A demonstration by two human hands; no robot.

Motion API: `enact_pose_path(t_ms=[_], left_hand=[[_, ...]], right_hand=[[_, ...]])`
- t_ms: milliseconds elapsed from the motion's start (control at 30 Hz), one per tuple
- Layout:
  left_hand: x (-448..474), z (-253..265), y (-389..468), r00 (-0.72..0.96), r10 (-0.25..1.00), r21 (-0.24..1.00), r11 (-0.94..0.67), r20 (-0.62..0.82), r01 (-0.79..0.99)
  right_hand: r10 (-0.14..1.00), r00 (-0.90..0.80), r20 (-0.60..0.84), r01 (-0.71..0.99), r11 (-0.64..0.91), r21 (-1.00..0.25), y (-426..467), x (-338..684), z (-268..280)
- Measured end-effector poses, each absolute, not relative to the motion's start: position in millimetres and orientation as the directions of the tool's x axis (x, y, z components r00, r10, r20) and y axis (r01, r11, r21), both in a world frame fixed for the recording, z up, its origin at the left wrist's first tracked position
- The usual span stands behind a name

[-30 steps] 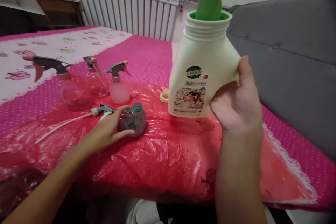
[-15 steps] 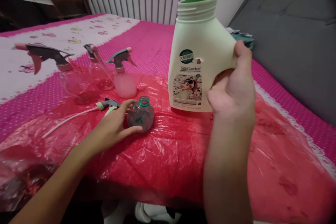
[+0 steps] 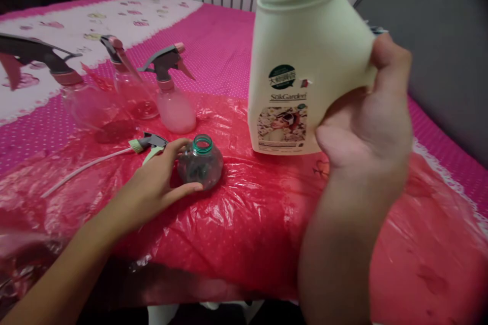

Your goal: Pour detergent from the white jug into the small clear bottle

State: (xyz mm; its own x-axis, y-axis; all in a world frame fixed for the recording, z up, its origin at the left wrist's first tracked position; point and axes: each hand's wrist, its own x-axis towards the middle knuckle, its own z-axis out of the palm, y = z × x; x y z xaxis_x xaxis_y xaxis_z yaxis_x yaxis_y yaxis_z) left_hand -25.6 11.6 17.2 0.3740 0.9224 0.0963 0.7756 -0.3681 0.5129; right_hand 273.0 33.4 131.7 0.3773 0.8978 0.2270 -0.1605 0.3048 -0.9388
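My right hand [image 3: 366, 96] grips the handle of a pale green detergent jug [image 3: 285, 51], held upright above the red plastic sheet. The jug's mouth has no cap, and bright green shows inside it at the top edge of the view. My left hand [image 3: 163, 172] is wrapped around the side of a small clear round bottle [image 3: 202, 165] with a green threaded neck, which stands uncapped on the sheet. Just behind my left hand lies a loose spray head [image 3: 148, 144], grey and light green, its white dip tube [image 3: 84, 167] stretching leftward.
Three spray bottles with grey and pink heads stand at the left: a pink-filled one [image 3: 176, 106], a clear one [image 3: 133, 91] and a larger one [image 3: 89, 104]. Red plastic sheeting [image 3: 236, 233] covers the front of the pink bed [image 3: 221, 45]. A grey padded headboard [image 3: 438, 45] rises at right.
The jug in my right hand has come closer and higher, so its green spout is now cut off by the view's top. My left hand still holds the small bottle; the view has tilted down.
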Motion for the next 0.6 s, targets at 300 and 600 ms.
enact_pose_path(t_ms=[300,600], left_hand=[[-20.8,22.3,6.1,0.357,0.931,0.527,-0.343,0.079,0.778],[-21.2,23.6,5.5,0.346,0.937,0.542,-0.313,0.043,0.780]], right_hand=[[0.899,0.386,0.209,-0.131,0.278,-0.952,11.2,309.3,113.8],[0.856,0.515,0.049,-0.312,0.241,-0.919,16.9,326.3,100.1]])
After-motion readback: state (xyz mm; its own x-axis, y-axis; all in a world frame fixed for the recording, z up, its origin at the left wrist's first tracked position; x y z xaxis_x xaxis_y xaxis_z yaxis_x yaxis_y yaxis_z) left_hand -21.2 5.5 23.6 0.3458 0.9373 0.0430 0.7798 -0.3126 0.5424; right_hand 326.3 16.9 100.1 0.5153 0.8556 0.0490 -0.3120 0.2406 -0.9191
